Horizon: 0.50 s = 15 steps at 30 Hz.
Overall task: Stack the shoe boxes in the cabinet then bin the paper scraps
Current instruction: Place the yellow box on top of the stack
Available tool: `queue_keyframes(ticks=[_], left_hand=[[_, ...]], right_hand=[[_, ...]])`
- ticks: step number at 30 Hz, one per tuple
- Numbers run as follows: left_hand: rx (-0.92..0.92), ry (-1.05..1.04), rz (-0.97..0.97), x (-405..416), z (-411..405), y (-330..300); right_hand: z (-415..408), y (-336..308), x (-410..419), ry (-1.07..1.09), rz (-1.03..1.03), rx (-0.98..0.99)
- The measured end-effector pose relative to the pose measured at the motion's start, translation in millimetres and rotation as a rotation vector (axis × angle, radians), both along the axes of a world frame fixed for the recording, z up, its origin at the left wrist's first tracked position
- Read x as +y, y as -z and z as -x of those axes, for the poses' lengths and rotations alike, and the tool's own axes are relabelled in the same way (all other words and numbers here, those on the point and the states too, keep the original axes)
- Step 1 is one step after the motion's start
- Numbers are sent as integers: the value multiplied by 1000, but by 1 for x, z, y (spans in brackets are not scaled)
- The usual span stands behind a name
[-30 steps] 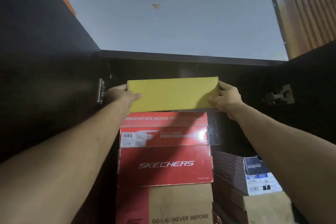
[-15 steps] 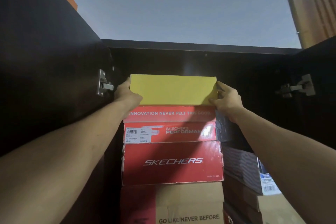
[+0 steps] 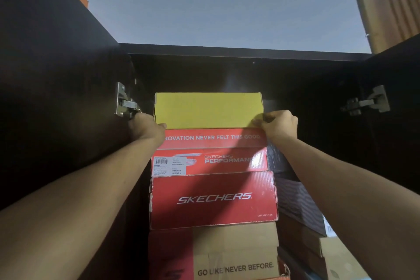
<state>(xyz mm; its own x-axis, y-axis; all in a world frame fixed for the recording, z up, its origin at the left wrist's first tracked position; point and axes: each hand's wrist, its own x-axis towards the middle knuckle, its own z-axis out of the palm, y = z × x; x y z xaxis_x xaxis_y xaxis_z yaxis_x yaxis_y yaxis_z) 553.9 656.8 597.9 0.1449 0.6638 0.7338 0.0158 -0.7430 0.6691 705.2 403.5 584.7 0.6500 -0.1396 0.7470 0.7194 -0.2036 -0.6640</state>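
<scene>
Inside dark cabinet (image 3: 68, 98), left hand (image 3: 147, 127) and right hand (image 3: 279, 125) grip yellow box (image 3: 208, 110) atop "SKECHERS" boxes (image 3: 213, 200).

Both bare arms reach up and forward, nearly straight, converging from the lower corners of the view toward the middle. The left forearm rises from the lower left, and the left hand (image 3: 147, 126) is seen from the back, its fingers curled round the lower left corner of the yellow box (image 3: 208, 110), the thumb tip lying on the front face. The right forearm rises from the lower right. The right hand (image 3: 280, 124) is bent at the wrist, knuckles up, its fingertips pinching the box's lower right corner. The hands sit level, palms facing one another.
</scene>
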Motion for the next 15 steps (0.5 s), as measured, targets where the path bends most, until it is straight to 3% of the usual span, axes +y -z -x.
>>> queue_keyframes(ticks=[5, 10, 15], left_hand=[[32, -82, -52, -24, 6, 8], [83, -171, -383, -72, 0, 34], [268, 158, -428, -146, -6, 58]], right_hand=[[0, 4, -6, 69, 119, -36], [23, 17, -51, 117, 191, -55], [64, 37, -140, 180, 281, -31]])
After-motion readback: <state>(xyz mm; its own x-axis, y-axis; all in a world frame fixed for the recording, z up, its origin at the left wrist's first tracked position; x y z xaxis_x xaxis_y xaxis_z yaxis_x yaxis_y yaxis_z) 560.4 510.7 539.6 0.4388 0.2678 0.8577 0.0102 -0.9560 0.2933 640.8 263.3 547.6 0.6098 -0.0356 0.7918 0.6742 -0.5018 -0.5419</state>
